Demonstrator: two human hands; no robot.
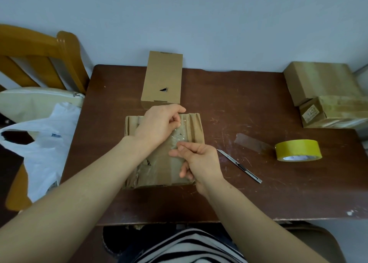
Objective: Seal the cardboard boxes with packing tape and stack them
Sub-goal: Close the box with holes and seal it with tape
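A flat cardboard box (161,169) lies in front of me on the brown table (239,107), its top covered with old tape. A crumpled strip of clear tape (179,138) runs between my two hands above the box. My left hand (161,125) pinches the strip's far end. My right hand (199,163) pinches the near end over the box's right side. A tall narrow box (162,77) stands behind it. Two taped boxes (326,95) are stacked at the far right. A yellow tape roll (298,150) sits on the right, with a loose tail (251,143) stuck to the table.
A utility knife (240,165) lies on the table between the box and the tape roll. A white plastic bag (41,141) hangs off the table's left edge, beside a wooden chair (39,59). A pale wall rises behind the table.
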